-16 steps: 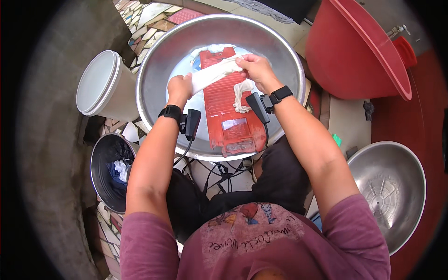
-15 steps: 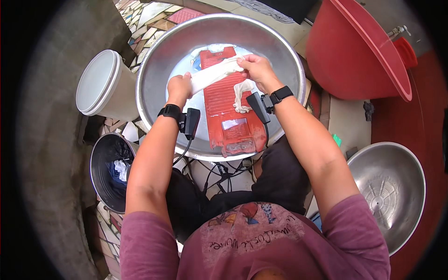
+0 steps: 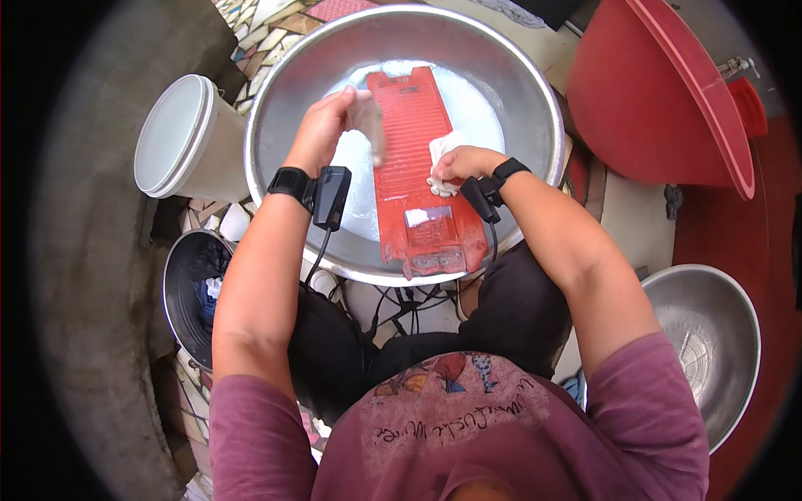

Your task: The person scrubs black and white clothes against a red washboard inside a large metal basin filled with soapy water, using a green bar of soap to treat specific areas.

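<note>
A red plastic washboard [image 3: 409, 117] leans in a wide metal basin [image 3: 535, 134], its near end on the front rim. Whitish, soapy-looking water [image 3: 472, 108] covers the basin's bottom. My left hand [image 3: 322, 129] is closed at the upper end of a white sock [image 3: 368, 125], which hangs blurred over the water, left of the washboard. On the washboard's right side, my right hand [image 3: 469, 164] pinches a second, crumpled white sock [image 3: 444, 149]. Its fingertips are partly hidden by the cloth. Each wrist wears a black strap with a small device.
A lidded white bucket [image 3: 180, 138] stands left of the basin. Below it, a dark bucket [image 3: 188, 309] holds dark and white cloths. A big red tub [image 3: 652, 100] tilts at the far right. Nearer on the right is an empty metal bowl [image 3: 710, 334]. Cables [image 3: 405, 309] run below the basin.
The sock that both hands stretched over the washboard now hangs from my left hand alone, off to the left. My right hand let go of it, came nearer and took the crumpled sock.
</note>
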Demonstrator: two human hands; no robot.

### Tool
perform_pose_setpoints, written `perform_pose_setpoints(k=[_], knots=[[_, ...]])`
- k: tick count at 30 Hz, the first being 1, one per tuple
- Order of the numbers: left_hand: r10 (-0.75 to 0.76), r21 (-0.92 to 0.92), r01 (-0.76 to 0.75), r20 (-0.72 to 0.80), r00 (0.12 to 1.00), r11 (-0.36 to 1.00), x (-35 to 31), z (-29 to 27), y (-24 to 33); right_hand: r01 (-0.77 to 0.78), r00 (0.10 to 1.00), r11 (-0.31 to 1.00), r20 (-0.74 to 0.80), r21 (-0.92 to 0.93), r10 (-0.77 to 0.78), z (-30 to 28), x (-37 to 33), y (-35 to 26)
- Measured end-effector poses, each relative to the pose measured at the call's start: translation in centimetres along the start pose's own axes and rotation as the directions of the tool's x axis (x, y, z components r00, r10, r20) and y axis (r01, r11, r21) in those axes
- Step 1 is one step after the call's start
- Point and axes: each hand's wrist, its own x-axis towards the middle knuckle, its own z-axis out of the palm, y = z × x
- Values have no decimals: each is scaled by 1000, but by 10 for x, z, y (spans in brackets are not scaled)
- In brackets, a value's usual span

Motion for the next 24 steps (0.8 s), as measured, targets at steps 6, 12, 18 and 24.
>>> perform_pose_setpoints(k=[6,12,18,24], knots=[[300,760,-195,-1,954,620,15,15,-11,121,992,650,67,-750,-107,15,-13,-11],[107,866,-344,327,939,364,10,35,-50,99,955,982,-294,160,-48,-22,-40,-40],[-435,906,-423,380,817,-2,-26,61,-69,405,828,888,-500,219,-255,-34,-78,-74],[-116,995,-92,88,989,-29,-30,77,-18,580,764,783,-487,227,-424,-22,-103,-95]])
